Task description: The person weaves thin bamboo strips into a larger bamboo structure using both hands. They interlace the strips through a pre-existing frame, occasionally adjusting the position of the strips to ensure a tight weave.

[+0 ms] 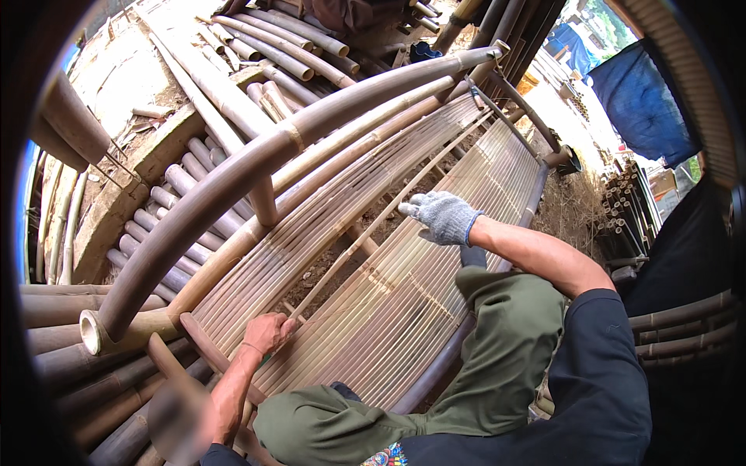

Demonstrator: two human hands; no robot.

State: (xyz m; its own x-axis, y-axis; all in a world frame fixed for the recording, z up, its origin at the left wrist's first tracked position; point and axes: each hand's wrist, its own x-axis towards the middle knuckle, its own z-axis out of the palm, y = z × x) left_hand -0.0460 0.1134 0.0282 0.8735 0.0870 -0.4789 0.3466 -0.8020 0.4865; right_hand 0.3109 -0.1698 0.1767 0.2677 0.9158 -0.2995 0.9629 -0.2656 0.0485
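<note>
Left hand: gripping the near end of the bamboo strip. Gloved right hand: half-curling beside it, hold unclear. Handling: you're best aligning it with the slats.

The bench is bamboo: its rail smooth, softly glossy; its slats smooth, faintly shiny; the strip pale, matt bamboo. Glove: rough knitted cloth. Trousers: matt cloth. Tarp: creased, plastic-looking sheet.

Cut bamboo poles lie piled at top centre, a blue tarpaulin hangs at upper right, and slender culms appear bundled below it.
</note>
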